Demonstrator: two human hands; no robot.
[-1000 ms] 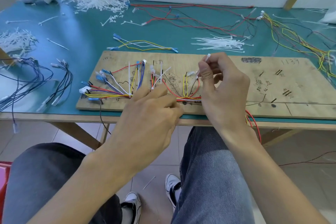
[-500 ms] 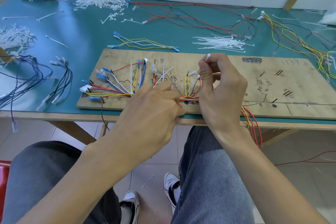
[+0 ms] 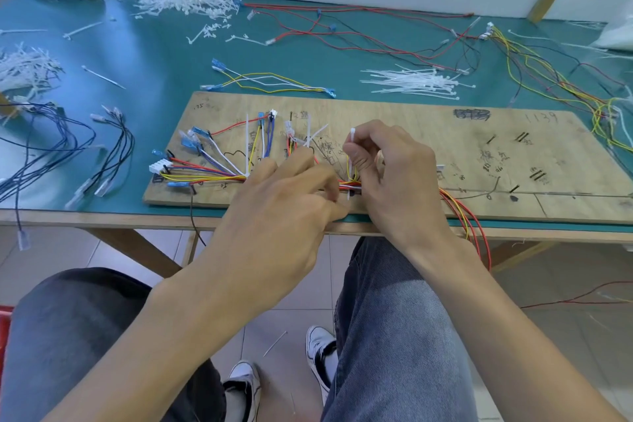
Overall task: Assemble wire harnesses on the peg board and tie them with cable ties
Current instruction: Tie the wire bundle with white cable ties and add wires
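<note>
Two hands meet at the near edge of the peg board (image 3: 445, 134), where the wire bundle (image 3: 219, 176) runs: the right hand (image 3: 394, 175) pinches the upright tail of a white cable tie (image 3: 352, 134) between thumb and forefinger, and the left hand (image 3: 284, 202) curls its fingers onto the wires just beside it. To cinch well, I'd judge, the left should squeeze the strands together while the right draws the tail straight, trapping no stray wire.
</note>
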